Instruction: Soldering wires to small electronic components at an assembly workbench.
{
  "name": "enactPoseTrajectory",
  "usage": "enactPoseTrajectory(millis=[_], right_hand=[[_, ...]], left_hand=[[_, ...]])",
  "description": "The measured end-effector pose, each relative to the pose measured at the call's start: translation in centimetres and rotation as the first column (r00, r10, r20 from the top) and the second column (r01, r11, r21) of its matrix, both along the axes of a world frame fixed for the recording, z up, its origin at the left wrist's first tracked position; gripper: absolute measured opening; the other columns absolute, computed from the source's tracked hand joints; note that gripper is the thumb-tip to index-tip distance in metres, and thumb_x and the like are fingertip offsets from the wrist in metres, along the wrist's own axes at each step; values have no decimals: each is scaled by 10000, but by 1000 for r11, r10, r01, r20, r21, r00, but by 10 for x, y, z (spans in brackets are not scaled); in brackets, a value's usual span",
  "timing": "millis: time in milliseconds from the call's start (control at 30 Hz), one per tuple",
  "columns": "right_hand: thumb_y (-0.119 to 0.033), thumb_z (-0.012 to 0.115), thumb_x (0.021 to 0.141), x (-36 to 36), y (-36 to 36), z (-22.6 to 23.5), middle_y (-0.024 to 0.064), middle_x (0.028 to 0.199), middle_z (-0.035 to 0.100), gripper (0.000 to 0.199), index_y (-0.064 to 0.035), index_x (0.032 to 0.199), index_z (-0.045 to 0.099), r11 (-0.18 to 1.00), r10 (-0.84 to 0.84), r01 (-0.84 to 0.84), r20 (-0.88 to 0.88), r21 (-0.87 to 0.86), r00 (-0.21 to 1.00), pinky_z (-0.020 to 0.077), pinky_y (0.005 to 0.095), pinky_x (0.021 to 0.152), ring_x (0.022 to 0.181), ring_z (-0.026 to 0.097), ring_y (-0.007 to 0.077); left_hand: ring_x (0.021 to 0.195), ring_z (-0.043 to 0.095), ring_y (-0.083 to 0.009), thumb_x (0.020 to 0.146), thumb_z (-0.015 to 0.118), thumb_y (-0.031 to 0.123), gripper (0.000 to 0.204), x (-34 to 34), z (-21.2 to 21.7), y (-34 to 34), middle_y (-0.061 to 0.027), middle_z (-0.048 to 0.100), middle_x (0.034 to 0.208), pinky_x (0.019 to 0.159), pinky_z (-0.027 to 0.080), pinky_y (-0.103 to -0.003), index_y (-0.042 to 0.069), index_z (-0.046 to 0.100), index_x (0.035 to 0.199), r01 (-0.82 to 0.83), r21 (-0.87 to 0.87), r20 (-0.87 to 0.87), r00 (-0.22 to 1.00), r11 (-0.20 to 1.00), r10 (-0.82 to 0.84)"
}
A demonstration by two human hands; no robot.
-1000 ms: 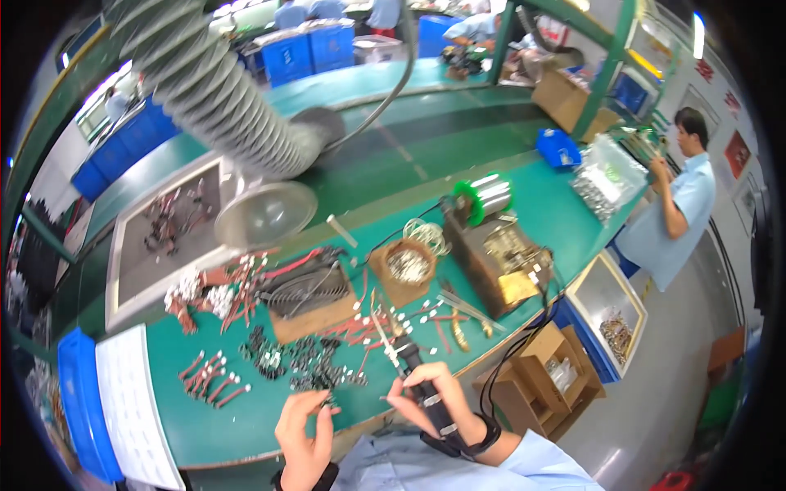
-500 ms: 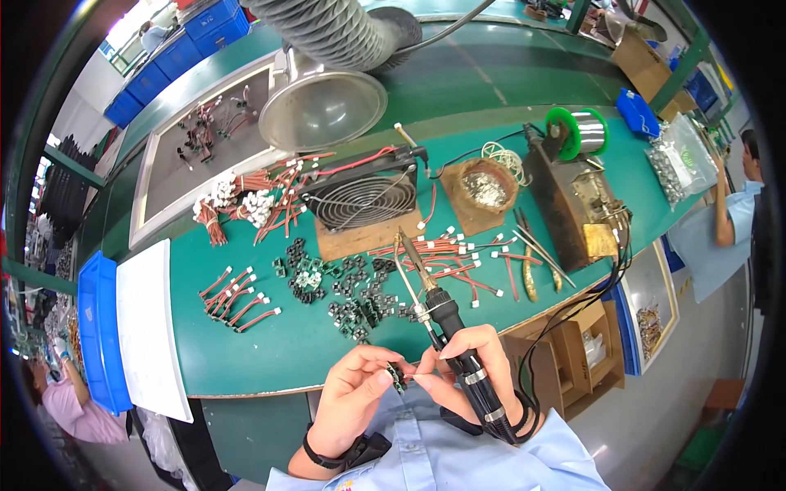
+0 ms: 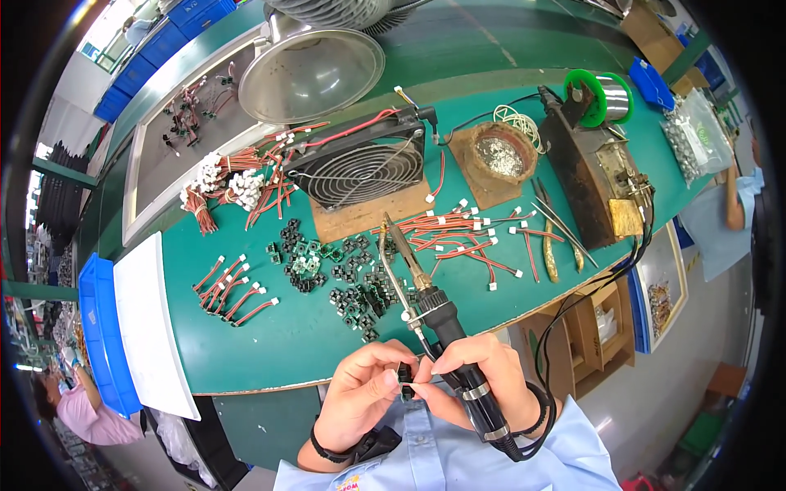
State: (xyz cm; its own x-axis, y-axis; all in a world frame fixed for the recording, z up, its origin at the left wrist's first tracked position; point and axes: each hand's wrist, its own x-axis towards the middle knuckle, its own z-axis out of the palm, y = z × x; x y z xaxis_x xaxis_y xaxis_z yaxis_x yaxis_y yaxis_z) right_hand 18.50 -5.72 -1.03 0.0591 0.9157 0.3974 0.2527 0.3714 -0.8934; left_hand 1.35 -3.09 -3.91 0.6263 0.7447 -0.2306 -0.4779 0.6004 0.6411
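In front of my chest, my left hand (image 3: pixel 356 401) pinches a small black component (image 3: pixel 404 375) between thumb and fingertips. My right hand (image 3: pixel 483 376) wraps round the black handle of a soldering iron (image 3: pixel 446 321), whose metal tip points up and away over the bench. A thin tube runs alongside the iron's barrel. The right thumb and index fingertip also meet at the component, close to the left fingertips; a small pale bit shows there, too small to name. Beyond the iron lies a pile of small black-and-green parts (image 3: pixel 356 303).
Red wires with white connectors (image 3: pixel 458 225) lie behind the iron; a few more (image 3: pixel 233 290) lie left. A fan (image 3: pixel 360 168), solder pot (image 3: pixel 501 155), tweezers (image 3: pixel 565 225), solder spool (image 3: pixel 602 96) and metal station box (image 3: pixel 585 180) stand farther back. A blue tray (image 3: pixel 106 335) borders the left.
The view has shifted slightly, so the bench things sit differently in it. The component between my fingers has turned and now shows its black side. Both hands keep their grips.
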Motion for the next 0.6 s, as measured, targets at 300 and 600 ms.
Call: enactPoseTrajectory(millis=[300,600], right_hand=[[-5,762,661,2,-1,-4,85,735,639,403,-53,953,488,999,33,-33,-25,-26,999,486,257,544,631,655,182],[24,744,669,2,-1,-5,96,747,640,390,-36,953,484,998,51,-53,-49,-37,998,503,261,564,662,665,191]], left_hand=[[919,532,-184,891,555,119,234,5,2,2,-113,527,1016,774,446,-299,-35,541,1068,-19,-38,79,997,999,22],[918,534,-196,894,549,118,237,4,1,0,-124,526,1009,768,454,-312,-49,538,1061,-23,-42,43,999,999,25]])
